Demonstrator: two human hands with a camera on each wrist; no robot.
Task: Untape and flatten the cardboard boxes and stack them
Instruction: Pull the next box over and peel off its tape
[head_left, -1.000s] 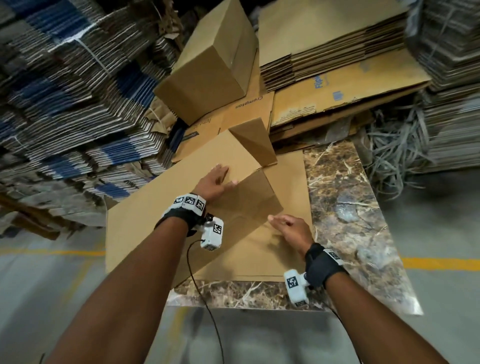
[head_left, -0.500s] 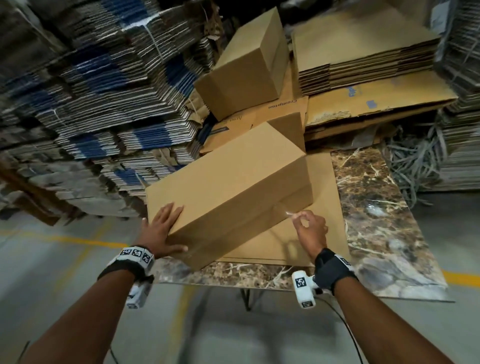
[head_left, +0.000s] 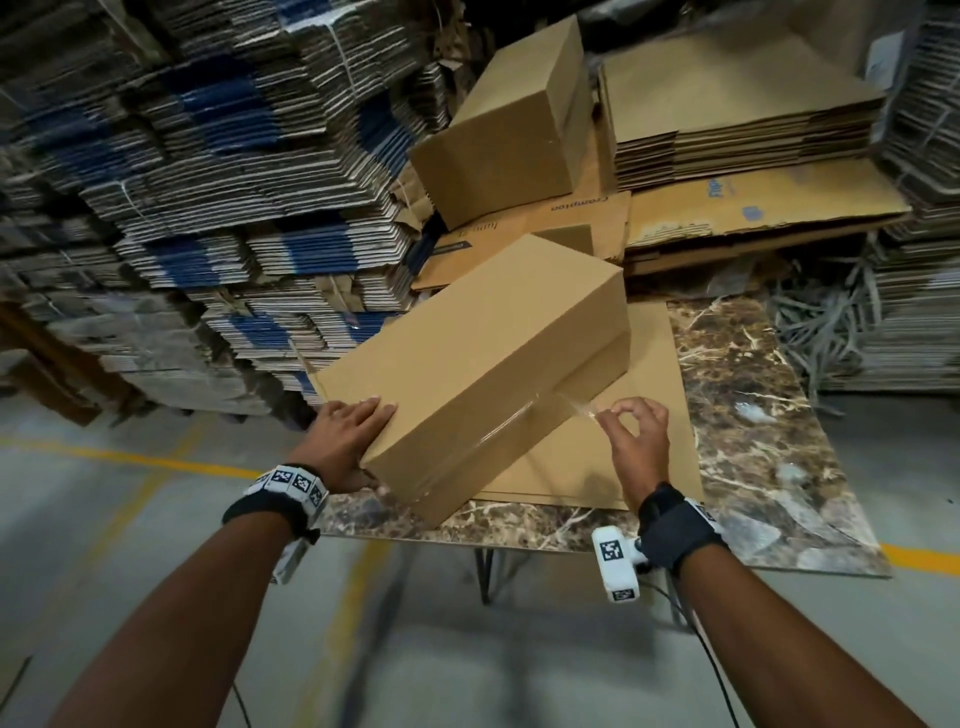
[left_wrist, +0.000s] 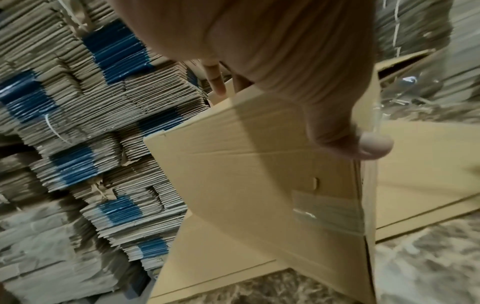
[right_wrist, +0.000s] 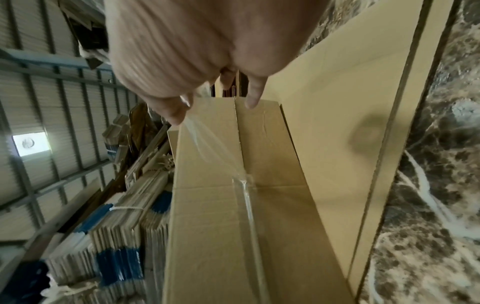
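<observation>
A long brown cardboard box (head_left: 478, 358) lies tilted on the marble table (head_left: 769, 415), over flattened cardboard sheets (head_left: 649, 431). My left hand (head_left: 348, 441) grips its near left end, fingers on top and thumb on the end face (left_wrist: 259, 185). My right hand (head_left: 631, 431) pinches the loose end of a clear tape strip (head_left: 576, 408) peeled partway off the box's near side seam. In the right wrist view the tape (right_wrist: 207, 142) stretches from my thumb down to the seam (right_wrist: 246, 205) of the box (right_wrist: 207, 226).
A second closed box (head_left: 509, 130) sits on flat cartons behind the table. A pile of flattened brown sheets (head_left: 737, 114) lies at back right. Tall bundles of folded cartons (head_left: 197, 182) wall the left side. Grey strapping scraps (head_left: 821, 332) lie at right.
The box went from opened flaps to lying on its side. My left hand moved to its near left end. My right hand has pulled the tape end away from the seam.
</observation>
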